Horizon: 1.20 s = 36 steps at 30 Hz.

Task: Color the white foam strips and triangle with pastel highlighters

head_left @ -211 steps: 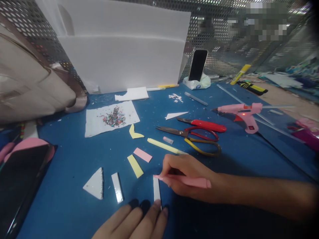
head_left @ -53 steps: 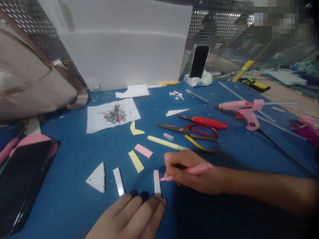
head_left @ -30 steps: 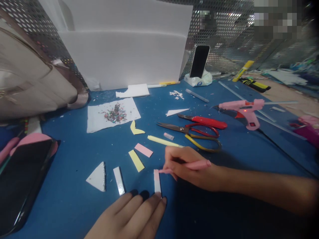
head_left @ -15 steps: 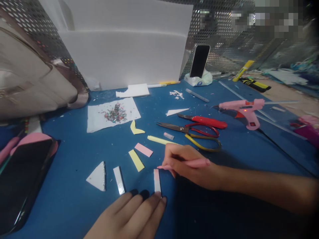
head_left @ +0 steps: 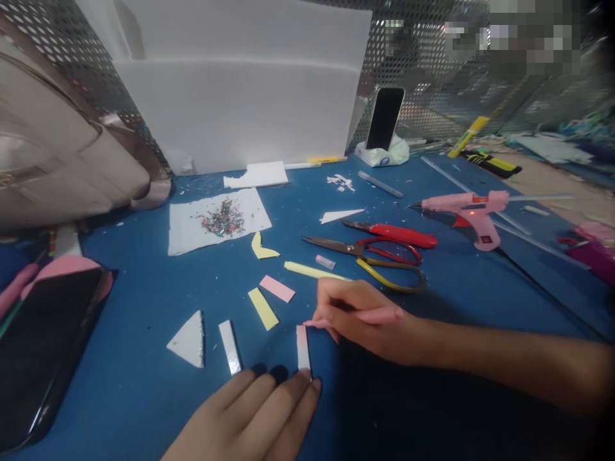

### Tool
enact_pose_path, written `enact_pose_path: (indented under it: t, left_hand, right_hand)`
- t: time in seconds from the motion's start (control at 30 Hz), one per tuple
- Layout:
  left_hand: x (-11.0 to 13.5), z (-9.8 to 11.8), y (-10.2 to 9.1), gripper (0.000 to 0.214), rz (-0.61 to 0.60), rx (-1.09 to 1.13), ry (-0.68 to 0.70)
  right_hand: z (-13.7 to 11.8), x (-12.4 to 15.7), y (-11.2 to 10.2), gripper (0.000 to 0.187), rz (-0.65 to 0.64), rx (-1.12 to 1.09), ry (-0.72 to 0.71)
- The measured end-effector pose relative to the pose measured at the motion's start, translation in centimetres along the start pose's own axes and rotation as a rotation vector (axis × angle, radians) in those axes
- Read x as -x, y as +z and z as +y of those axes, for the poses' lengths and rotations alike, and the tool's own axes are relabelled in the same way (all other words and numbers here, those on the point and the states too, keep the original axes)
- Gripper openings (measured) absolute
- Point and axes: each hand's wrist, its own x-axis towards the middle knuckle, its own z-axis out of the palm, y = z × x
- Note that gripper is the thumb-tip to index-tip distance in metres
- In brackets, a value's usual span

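My right hand is closed around a pink marker, its tip at the far end of a small white strip. That end of the strip is coloured pink and the rest is white. The fingertips of my left hand grip the strip's near end against the table. Just beyond those fingers lies another white strip, with a white triangular piece to its left. A yellow strip and a pink strip lie farther in. Behind my right hand is a pale yellow marker, near a small pink-ended cap.
Scissors and a red-handled cutter lie beyond my right hand. A pink glue gun with a lit light rests to the right. Glitter covers a paper sheet. A phone lies at left, beside a bag.
The marker tip has shifted very slightly at the strip's far end. My left hand and the other things stay in place.
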Motion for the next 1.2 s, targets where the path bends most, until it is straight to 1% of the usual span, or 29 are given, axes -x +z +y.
enact_pose_path:
  t: [0.1,0.23,0.33,0.47,0.57,0.7,0.83,0.93,1.07,1.2]
  left_hand:
    - [0.03,-0.07,0.0,0.038,-0.013,-0.01,-0.004]
    - [0.07,-0.19,-0.07,0.037,-0.011,-0.005,0.014]
    - [0.04,-0.18,-0.09,0.037,-0.002,0.001,0.012]
    - [0.02,-0.09,-0.07,0.036,0.004,-0.017,0.012]
    - [0.06,-0.08,-0.03,0.037,-0.009,-0.019,0.018]
    - [0.16,-0.06,0.05,0.04,-0.007,-0.005,0.003]
    - [0.26,-0.02,0.05,0.039,-0.007,0.001,0.004]
    - [0.23,-0.01,0.02,0.039,-0.009,-0.005,0.005]
    - [0.01,-0.04,-0.04,0.039,-0.013,0.002,0.012]
    - [-0.09,-0.01,-0.05,0.038,-0.009,0.006,-0.002]
  right_hand:
    - [0.05,0.01,0.07,0.031,-0.035,0.007,-0.006]
    - [0.18,0.01,0.17,0.029,0.026,0.033,-0.018]
    - [0.14,0.04,0.14,0.031,-0.017,0.019,-0.02]
    - [0.02,0.03,0.05,0.03,-0.01,0.001,-0.009]
    - [0.05,0.0,0.07,0.028,-0.06,0.007,-0.005]
    - [0.14,-0.06,0.11,0.024,-0.021,0.008,-0.021]
    - [0.27,-0.03,0.15,0.023,-0.08,-0.03,-0.012]
    - [0.33,0.03,0.19,0.021,-0.024,-0.05,-0.029]
    - [0.25,0.0,0.13,0.024,-0.091,-0.038,-0.007]
    - [0.24,-0.09,0.05,0.021,-0.038,-0.061,-0.018]
